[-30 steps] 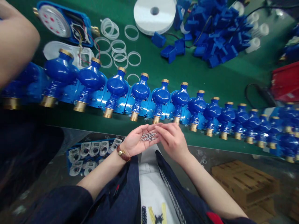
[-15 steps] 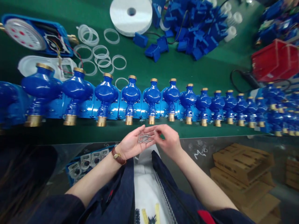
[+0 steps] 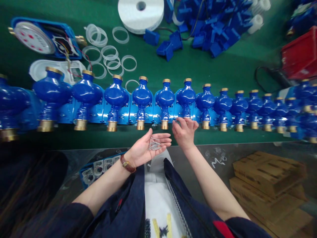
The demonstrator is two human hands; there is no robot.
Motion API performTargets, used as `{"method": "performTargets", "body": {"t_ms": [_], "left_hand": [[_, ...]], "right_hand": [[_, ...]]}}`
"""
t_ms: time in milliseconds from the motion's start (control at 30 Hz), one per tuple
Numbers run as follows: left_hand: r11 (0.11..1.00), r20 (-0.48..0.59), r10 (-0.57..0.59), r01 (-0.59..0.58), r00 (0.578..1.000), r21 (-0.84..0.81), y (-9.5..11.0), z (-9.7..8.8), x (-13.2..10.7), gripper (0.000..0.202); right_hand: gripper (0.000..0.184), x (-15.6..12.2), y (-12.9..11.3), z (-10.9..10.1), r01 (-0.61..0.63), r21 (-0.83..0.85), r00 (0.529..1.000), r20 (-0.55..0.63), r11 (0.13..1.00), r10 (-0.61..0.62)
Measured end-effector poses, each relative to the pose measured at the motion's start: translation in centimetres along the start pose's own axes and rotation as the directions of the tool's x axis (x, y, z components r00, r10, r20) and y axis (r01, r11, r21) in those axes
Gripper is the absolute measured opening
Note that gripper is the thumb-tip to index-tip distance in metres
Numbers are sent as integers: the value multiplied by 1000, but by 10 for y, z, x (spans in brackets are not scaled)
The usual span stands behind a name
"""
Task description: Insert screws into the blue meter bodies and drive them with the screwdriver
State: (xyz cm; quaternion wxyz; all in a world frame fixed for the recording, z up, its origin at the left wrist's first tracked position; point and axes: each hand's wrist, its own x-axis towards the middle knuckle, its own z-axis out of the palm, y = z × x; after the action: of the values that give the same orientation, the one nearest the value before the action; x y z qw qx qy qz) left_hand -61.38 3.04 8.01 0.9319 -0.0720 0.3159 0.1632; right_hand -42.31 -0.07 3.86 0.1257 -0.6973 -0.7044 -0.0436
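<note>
My left hand (image 3: 146, 148) lies palm up near the table's front edge, cupping a small bunch of thin metal screws (image 3: 154, 144). My right hand (image 3: 184, 130) has its fingers curled and reaches toward the brass end of a blue water meter body (image 3: 186, 98) in the long row across the green table (image 3: 223, 72). Whether a screw sits in its fingertips is hidden. A watch with a brown strap (image 3: 126, 164) is on my left wrist.
Clear plastic rings (image 3: 109, 53), an opened meter with a dial (image 3: 37, 38), a white tape roll (image 3: 140, 11) and a heap of blue plastic parts (image 3: 213, 23) lie behind the row. A red bin (image 3: 300, 54) stands at right. Cardboard boxes (image 3: 267, 175) and a tray of small parts (image 3: 99, 167) sit below the table.
My right hand has left the screws in my left palm and moved up and right to the meter row. The view shifted slightly.
</note>
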Motion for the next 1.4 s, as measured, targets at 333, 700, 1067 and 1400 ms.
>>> {"method": "performTargets", "body": {"t_ms": [333, 700, 1067, 1400], "left_hand": [[995, -262, 84, -66, 961, 75, -10, -6, -2, 49], [989, -144, 147, -146, 979, 12, -1, -20, -7, 29], [965, -15, 248, -245, 969, 98, -3, -32, -16, 12], [975, 42, 52, -60, 998, 216, 1, -35, -23, 58]], "right_hand": [[18, 16, -70, -51, 257, 366, 859, 337, 894, -385], [14, 40, -58, -15, -91, 302, 993, -40, 949, 108], [15, 31, -58, 0, 123, 86, 990, 55, 989, -127], [22, 9, -83, -46, -323, 754, 861, 486, 572, -154]]}}
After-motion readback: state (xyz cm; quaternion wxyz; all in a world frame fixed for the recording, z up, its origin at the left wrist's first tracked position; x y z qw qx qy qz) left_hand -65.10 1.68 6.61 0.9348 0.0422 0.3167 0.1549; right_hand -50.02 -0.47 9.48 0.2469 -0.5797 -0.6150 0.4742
